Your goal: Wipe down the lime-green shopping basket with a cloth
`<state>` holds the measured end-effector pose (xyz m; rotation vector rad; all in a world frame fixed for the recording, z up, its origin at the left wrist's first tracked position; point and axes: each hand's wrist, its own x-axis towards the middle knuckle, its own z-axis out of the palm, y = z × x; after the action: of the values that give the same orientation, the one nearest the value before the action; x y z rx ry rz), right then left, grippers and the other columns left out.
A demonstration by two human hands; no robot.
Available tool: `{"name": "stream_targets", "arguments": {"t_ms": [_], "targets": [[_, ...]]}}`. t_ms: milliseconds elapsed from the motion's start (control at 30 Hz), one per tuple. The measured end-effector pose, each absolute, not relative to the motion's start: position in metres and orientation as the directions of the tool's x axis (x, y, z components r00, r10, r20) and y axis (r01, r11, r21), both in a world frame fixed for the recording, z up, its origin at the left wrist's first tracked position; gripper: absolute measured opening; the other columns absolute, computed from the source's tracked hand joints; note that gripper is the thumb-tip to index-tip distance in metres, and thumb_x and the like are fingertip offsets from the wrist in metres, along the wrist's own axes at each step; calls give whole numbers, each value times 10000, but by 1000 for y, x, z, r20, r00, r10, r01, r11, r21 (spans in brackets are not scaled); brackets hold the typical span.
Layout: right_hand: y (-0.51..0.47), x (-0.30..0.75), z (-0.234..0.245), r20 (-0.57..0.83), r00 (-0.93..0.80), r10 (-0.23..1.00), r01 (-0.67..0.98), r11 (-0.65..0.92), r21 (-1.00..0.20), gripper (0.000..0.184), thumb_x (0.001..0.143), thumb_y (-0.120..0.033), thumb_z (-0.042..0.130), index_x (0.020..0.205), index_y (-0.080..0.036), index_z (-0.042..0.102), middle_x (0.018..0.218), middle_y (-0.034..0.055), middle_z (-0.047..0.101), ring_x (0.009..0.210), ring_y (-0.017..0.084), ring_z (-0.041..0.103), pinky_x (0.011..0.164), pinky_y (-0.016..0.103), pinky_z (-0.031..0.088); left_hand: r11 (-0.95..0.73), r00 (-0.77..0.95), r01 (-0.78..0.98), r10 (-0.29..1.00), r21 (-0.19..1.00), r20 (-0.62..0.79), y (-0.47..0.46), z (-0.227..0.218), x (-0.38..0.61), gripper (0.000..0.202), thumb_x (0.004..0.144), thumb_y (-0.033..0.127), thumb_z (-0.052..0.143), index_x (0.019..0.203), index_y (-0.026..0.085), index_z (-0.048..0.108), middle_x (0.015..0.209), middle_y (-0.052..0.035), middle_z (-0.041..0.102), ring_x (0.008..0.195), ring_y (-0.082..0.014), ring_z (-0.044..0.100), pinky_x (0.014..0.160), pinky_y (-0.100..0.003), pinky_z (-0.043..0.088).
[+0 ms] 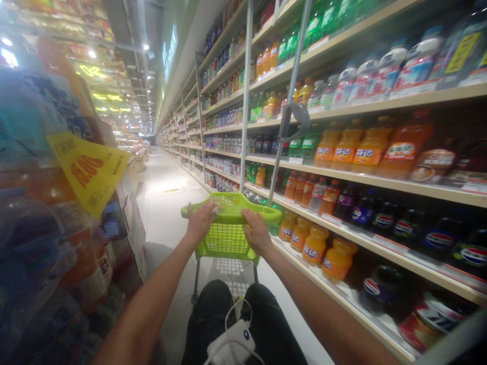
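A lime-green shopping cart with a mesh basket stands right in front of my knees. My left hand is closed around the left part of its green handle. Something small and pale shows by the fingertips of that hand, too blurred to name. Further right on the same handle, the fingers of my right hand are curled over the bar. A white device with a white cable lies at my lap.
Shelves of drinks line the right side, with orange soda bottles low down and dark cola bottles above. Stacked bottles and a yellow price sign crowd the left. A pale tiled aisle runs ahead between them.
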<state>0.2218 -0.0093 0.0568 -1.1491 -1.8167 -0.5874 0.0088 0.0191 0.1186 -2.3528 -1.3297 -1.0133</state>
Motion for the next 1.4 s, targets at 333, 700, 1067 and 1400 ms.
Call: {"name": "stream_targets", "arguments": {"t_ms": [333,700,1067,1400], "targets": [[13,236,56,865,-189,464,882,468,-58,409,842,-275,375,1222,-166,480,1237,113,537,1194,231,446,1025,455,281,-400,232,905,746,141,624,32,125,2,286,897,276,320,1110,234,507,1055,-37,650,998,-182,580,1045,-519,162],[43,285,63,736,75,673,962,145,-231,435,872,-307,260,1217,-167,485,1293,124,500,1215,258,415,972,537,272,-532,434,847,691,0,578,11,130,39,273,838,273,459,1107,253,501,1002,-31,631,935,-195,579,1071,-544,74],[36,199,87,702,-211,681,889,432,-152,392,902,-277,271,1174,-204,543,1222,82,573,1199,226,445,982,481,259,-540,343,824,717,171,607,15,116,32,281,828,204,440,1099,252,497,1100,-30,614,1057,-190,529,1048,-534,176],[43,194,88,729,-216,650,857,484,-177,331,909,-284,302,1083,-267,584,1152,34,624,1150,204,497,1026,541,147,-551,302,799,715,241,631,29,108,19,337,840,200,421,1167,249,483,1214,-48,576,1148,-177,488,1086,-521,91]]}}
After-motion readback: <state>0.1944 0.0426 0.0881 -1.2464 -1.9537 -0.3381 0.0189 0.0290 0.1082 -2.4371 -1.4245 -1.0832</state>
